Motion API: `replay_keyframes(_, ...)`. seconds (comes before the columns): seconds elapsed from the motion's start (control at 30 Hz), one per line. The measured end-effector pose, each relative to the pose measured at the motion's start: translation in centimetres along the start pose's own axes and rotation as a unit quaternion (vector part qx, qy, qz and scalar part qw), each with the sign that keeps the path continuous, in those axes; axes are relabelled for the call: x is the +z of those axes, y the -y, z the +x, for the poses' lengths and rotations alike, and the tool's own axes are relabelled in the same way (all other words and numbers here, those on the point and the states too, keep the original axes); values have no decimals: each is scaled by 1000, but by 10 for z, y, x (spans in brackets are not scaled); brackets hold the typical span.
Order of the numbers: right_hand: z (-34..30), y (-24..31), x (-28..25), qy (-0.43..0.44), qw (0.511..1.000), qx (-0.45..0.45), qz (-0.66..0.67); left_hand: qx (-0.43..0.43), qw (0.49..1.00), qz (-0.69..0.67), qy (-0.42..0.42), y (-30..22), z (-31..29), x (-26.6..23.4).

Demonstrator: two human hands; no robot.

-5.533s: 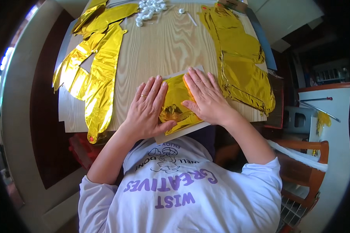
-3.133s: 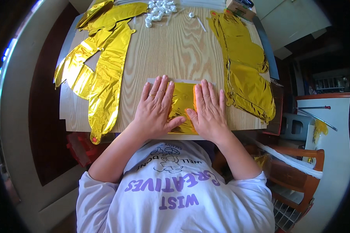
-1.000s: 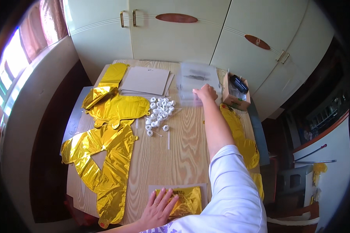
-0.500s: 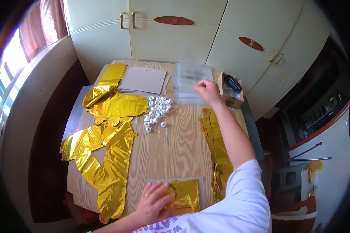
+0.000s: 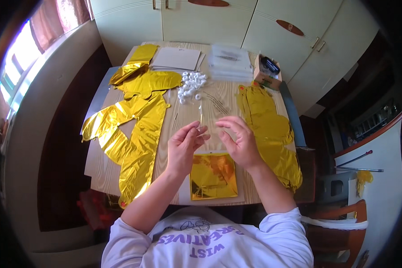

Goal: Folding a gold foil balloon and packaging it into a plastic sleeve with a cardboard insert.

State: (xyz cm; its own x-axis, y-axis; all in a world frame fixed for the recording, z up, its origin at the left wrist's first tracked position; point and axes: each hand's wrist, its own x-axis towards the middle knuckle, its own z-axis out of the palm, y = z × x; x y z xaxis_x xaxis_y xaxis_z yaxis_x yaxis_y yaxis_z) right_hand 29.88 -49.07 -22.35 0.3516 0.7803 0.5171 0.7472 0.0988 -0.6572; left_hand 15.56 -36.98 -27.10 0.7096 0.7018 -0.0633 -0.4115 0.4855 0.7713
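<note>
On the table (image 5: 190, 123), gold foil balloons (image 5: 136, 138) lie flat either side, a folded gold one (image 5: 213, 176) before me, while my left hand (image 5: 185, 145) and right hand (image 5: 239, 140) pinch open a thin clear bag (image 5: 210, 114).

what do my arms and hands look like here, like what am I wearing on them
Both hands, the left hand and the right hand, are bare: no gloves, rings or watch show. The forearms are uncovered; the white sleeves of a top are pushed up toward the elbows.
</note>
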Motion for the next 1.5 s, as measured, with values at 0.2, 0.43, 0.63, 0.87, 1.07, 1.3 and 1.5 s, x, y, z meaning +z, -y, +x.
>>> replay_keyframes(0.2,-23,25,-18,44,991,24,-124,5,1000,-5,17,-5,-20,-9)
replay_keyframes(0.43,-38,60,0,62,950,-75,-298,40,997,64,-11,-10,-34,0)
replay_keyframes(0.63,-49,67,20,-71,916,-118,-378,73,983,170,-13,-15,-42,5)
replay_keyframes(0.87,-44,58,16,-90,993,65,29,202,925,287,148,-22,-49,20)
replay_keyframes(1.07,-54,50,52,-166,928,116,314,213,952,206,82,-4,-34,22)
replay_keyframes(1.3,-52,54,43,-171,929,186,270,448,719,518,117,-21,-29,21)
replay_keyframes(1.5,-62,31,48,-266,897,237,261,451,623,638,43,-16,-15,10)
